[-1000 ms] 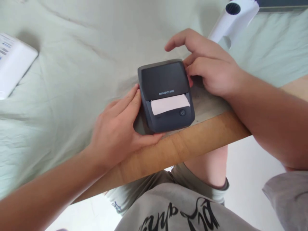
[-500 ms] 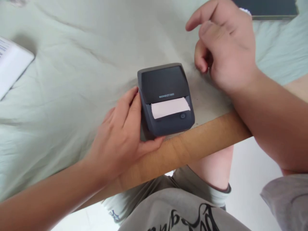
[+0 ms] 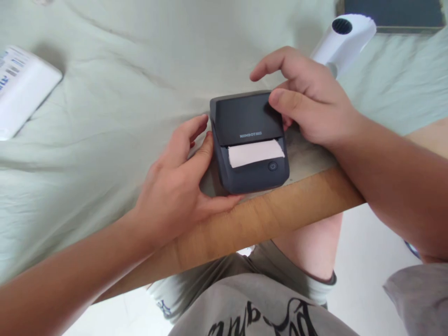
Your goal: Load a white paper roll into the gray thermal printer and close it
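A dark label printer (image 3: 247, 114) marked NIIMBOT lies by the table's near edge. From its front slot a strip of white label paper (image 3: 256, 153) sticks out, with a round power button (image 3: 272, 166) below. My left hand (image 3: 178, 179) holds the printer at its left side, fingertips against that side and one digit stretched along the near edge. At the upper right corner, my right hand (image 3: 308, 100) has its thumb on the lid and other fingers at the right side. Its index finger is raised off the printer; some fingertips are hidden.
A pale green cloth (image 3: 140, 56) with creases covers the table, whose wooden edge (image 3: 259, 219) shows in front. Beyond my right hand lies a white device with a dark oval grille (image 3: 350, 39). A dark flat object (image 3: 395, 14) is at the far right, a white box (image 3: 28, 88) at left.
My right hand has come down and left onto the printer's upper right corner, uncovering the white device. The printer appears slightly further right in view; my left hand stays at its side.
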Motion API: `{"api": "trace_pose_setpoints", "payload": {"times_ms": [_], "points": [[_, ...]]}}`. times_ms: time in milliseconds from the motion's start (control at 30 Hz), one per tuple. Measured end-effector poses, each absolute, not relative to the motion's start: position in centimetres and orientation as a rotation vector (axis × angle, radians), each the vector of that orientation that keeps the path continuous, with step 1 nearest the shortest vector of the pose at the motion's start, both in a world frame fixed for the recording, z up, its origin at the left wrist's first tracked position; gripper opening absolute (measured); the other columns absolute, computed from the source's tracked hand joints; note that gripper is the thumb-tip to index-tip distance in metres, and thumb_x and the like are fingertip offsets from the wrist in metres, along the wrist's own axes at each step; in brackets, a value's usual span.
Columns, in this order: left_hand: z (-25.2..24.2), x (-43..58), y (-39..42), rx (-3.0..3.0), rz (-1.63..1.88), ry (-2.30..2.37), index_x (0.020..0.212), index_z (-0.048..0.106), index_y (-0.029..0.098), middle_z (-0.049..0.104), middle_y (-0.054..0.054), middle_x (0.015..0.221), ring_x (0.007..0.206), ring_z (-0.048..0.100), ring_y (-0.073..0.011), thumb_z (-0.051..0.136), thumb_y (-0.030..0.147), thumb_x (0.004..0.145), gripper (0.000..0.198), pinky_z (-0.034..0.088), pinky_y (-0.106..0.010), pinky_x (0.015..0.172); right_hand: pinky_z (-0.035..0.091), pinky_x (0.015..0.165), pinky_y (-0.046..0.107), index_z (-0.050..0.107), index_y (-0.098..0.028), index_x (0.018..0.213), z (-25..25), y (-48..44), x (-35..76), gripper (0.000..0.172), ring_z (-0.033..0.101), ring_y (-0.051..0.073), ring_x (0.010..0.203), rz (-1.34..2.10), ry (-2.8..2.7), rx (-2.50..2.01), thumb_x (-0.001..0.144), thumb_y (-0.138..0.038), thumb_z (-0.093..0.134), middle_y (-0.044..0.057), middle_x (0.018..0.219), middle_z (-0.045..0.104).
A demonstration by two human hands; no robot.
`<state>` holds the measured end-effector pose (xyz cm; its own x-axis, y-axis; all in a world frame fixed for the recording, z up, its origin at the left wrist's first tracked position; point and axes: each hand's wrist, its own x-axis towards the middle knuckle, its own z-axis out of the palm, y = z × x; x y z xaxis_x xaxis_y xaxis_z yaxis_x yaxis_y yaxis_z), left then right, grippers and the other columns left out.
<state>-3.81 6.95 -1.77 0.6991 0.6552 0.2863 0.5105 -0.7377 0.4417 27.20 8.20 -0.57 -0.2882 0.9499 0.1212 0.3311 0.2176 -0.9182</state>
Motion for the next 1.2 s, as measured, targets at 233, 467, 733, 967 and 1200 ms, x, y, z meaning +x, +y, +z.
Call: {"api": "trace_pose_setpoints", "payload": {"times_ms": [233,467,733,967,1200], "points": [[-1.8,-3.5,6.5,2.496,0.577,0.981,0.173,0.050,0.024,0.070,-0.016,0.175,0.162,0.072,-0.0404,0.097,0.056,0.096,0.096,0.066,-0.056,0.136,0.034,0.067,0.030,0.061,-0.024,0.126,-0.7,7.5,26.9,0.029,0.042,0.011,0.062,0.958,-1.797,-1.227,0.110,-0.048,0.069,-0.010,0.064,0.045],[-2.3,-4.2,6.4,2.499,0.546,0.956,0.181,0.041,0.029,0.065,-0.017,0.180,0.167,0.068,-0.0410,0.089,0.070,0.102,0.101,0.065,-0.058,0.138,0.044,0.074,0.035,0.064,-0.027,0.134,-0.9,7.4,27.4,0.036,0.052,0.015,0.065,0.937,-1.838,-1.249,0.111,-0.054,0.073,-0.009,0.064,0.037],[-2.6,-3.9,6.1,2.498,0.608,0.937,0.181,0.043,0.025,0.070,-0.021,0.176,0.163,0.072,-0.0427,0.083,0.070,0.106,0.096,0.067,-0.061,0.134,0.039,0.064,0.038,0.063,-0.028,0.136,-1.3,6.9,27.3,0.054,0.052,0.017,0.062,0.959,-1.789,-1.271,0.111,-0.076,0.068,-0.008,0.066,0.044],[-2.5,-3.8,5.8,2.557,0.649,0.887,0.180,0.041,0.015,0.071,-0.031,0.171,0.159,0.075,-0.0458,0.078,0.061,0.111,0.092,0.069,-0.063,0.130,0.038,0.060,0.037,0.063,-0.030,0.142,-1.7,6.9,28.0,0.060,0.048,0.016,0.057,0.940,-1.858,-1.209,0.105,-0.075,0.078,-0.009,0.068,0.050],[-2.2,-3.5,5.6,2.607,0.660,0.888,0.176,0.042,0.008,0.074,-0.035,0.164,0.154,0.078,-0.0458,0.076,0.051,0.110,0.086,0.072,-0.060,0.126,0.043,0.064,0.037,0.066,-0.036,0.145,-1.3,7.1,28.9,0.073,0.047,0.015,0.064,0.918,-1.961,-1.111,0.090,-0.074,0.096,-0.006,0.081,0.057]]}}
